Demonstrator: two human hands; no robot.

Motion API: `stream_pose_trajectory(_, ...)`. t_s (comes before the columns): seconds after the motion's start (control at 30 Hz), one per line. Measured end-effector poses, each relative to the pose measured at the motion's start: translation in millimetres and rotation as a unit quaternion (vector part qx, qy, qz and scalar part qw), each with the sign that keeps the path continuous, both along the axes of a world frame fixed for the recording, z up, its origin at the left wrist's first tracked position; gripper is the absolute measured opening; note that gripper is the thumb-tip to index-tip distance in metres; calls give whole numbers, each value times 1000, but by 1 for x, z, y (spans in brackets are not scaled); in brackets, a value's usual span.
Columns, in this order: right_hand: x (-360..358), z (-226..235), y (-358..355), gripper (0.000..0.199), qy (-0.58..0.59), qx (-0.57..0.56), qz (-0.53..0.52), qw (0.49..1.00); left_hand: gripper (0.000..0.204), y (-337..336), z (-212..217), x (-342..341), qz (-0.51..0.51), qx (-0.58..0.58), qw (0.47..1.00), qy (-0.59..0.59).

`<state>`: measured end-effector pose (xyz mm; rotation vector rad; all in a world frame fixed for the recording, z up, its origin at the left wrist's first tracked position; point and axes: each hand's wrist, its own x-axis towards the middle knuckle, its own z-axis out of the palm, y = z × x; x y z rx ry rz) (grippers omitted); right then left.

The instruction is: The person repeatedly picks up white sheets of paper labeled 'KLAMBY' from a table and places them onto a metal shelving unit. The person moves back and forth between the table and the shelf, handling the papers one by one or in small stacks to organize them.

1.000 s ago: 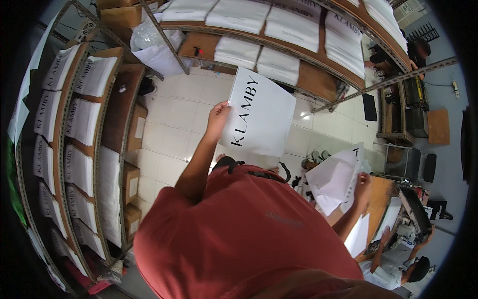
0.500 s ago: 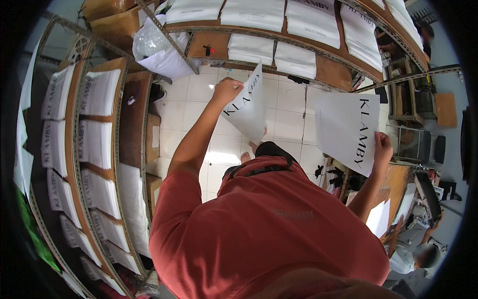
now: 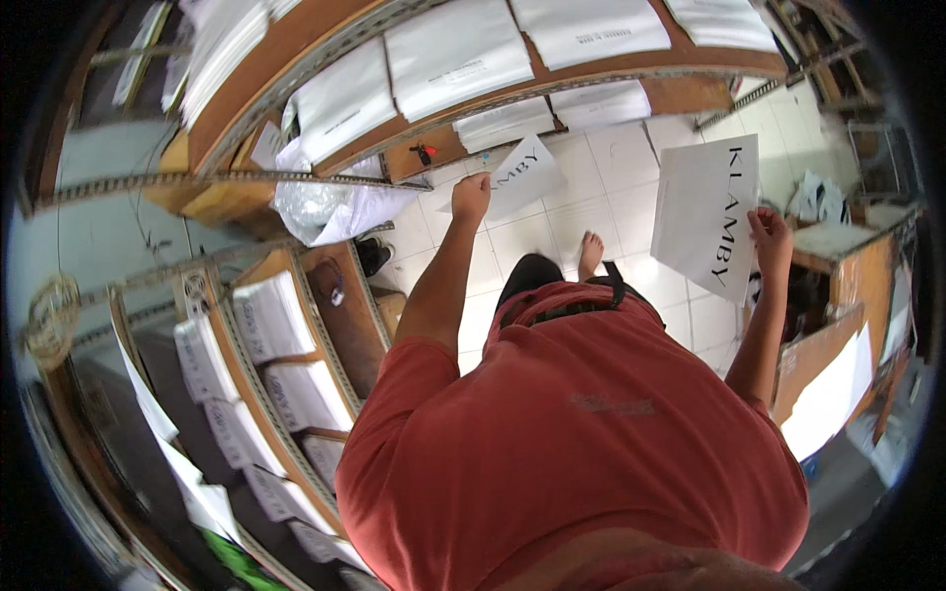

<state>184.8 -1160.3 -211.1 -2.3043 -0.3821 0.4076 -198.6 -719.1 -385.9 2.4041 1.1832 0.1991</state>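
Note:
My left hand is closed on one end of a thin white printed sheet, which slants away to the right over the floor. The fingers hide part of its black lettering. Out at the right, my right hand pinches the edge of a second white sheet. This one hangs nearly flat, its large black letters running down beside my fingers. Whether these sheets are single layers or flat bags, I cannot tell. The two stay apart, with pale floor tiles between them.
Ahead runs a metal-framed shelf with stacks of white sheets. Another rack at the left holds similar stacks. A white sack with clear plastic stands between them. At the right is a wooden table.
My body has turned, so the shelves have swung round in view. The left sheet has gone from hanging bent to slanting rightward. Both hands keep their sheets; the other person has left the view.

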Motion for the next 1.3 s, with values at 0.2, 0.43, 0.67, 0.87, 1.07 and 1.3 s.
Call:
stream_pose_trajectory(0.2, -54, -34, -33, 32, 51, -28, -133, 989, 22, 74, -71, 41, 0, -12, 1000, -1)
stream_pose_trajectory(0.43, -139, -9, -13, 27, 80, 43, -389, 917, 25, 157, -182, 101, 22, 49, 999, -8)
stream_pose_trajectory(0.67, -232, -102, -15, 21, 149, 52, -524, 837, 30, 190, -200, 181, 113, 102, 957, 248)
stream_pose_trajectory(0.87, -254, -179, -95, 20, 256, 80, -591, 761, 41, 284, -234, 240, 33, 260, 921, 290)
stream_pose_trajectory(1.07, -303, -193, -129, 15, 290, 95, -601, 739, 41, 331, -185, 328, 32, 314, 903, 290)
stream_pose_trajectory(1.3, -303, -173, -121, 14, 320, 34, -597, 735, 45, 400, -111, 371, 20, 303, 906, 296)
